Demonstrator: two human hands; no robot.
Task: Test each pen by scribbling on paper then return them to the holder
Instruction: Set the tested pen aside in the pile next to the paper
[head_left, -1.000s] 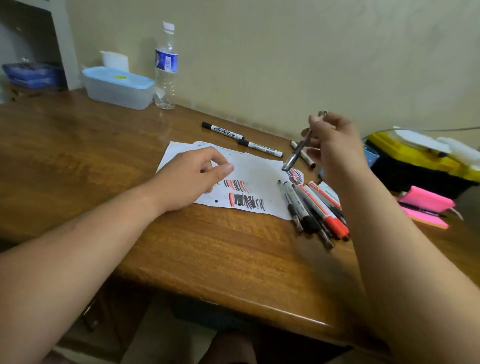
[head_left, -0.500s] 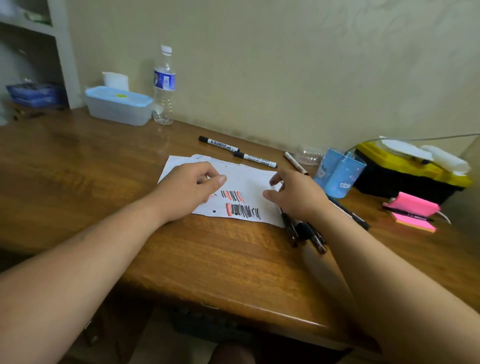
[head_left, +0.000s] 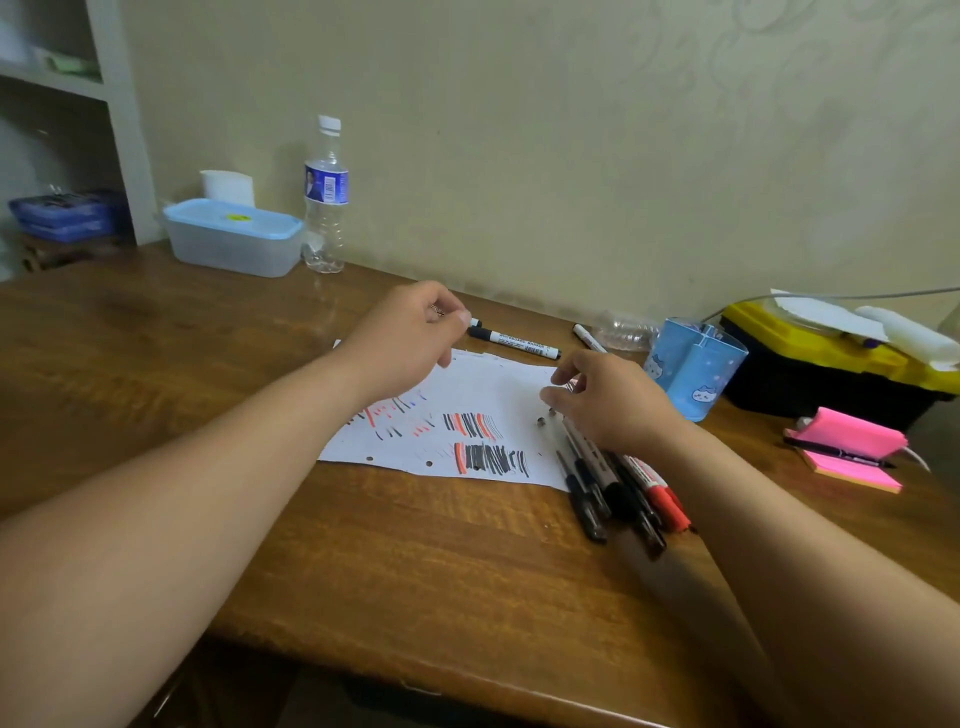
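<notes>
Head camera shows the left hand (head_left: 410, 338) gone from the near part of the paper (head_left: 493, 384), where it lay half a second ago, up to the sheet's far edge. Its fingers are curled in, and the thumb and first finger pinch a white marker (head_left: 474, 322) close to its end. The rest of that marker is hidden under the hand. Now red and black marks show on the left part of the paper. A second marker (head_left: 514, 343) lies just past the sheet, in the same spot as before. The right hand (head_left: 613, 400) is still on the pile of pens (head_left: 618, 493) at the paper's right edge; a second ago it held a silver pen up in the air. Its fingers are bent over the pen tops, and I cannot tell if they grip one. The blue holder (head_left: 696, 369) stands upright just right of that hand, near the wall. A yellow and black box (head_left: 831, 364) sits close on its other side, so room there is tight. The table (head_left: 363, 561) shows a wide stretch of wood to the left and between the paper and the front edge. The pens point at that edge but lie well back from it. A water bottle (head_left: 324, 208) stands far off at the back left.
</notes>
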